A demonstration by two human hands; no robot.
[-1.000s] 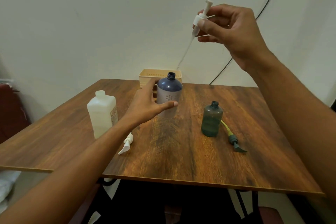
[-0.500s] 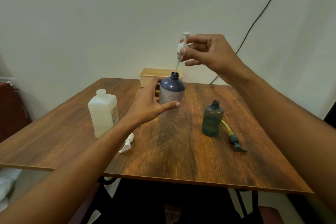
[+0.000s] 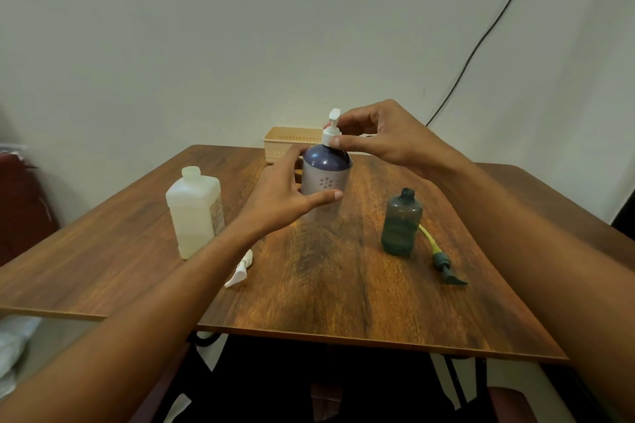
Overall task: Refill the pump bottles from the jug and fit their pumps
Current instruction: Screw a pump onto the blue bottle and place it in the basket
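I'm seeing dark purple round-shouldered plastic bottle [image 3: 326, 178] standing upright on brown wooden table [image 3: 343, 285], white plastic pump [image 3: 332, 129] sitting in its neck. Left hand [image 3: 281, 192] is curling round bottle's left side, thumb lying across pale flower print. Right hand [image 3: 381, 137] is pinching pump collar just above bottle's shoulder. Left of bottle, translucent white square plastic jug [image 3: 194, 213] is standing; I cannot tell fill level. Right of bottle, dark green translucent plastic bottle [image 3: 401, 223] is standing open-necked, contents unclear. Behind bottle, beige perforated plastic basket [image 3: 288, 141] is sitting, inside hidden.
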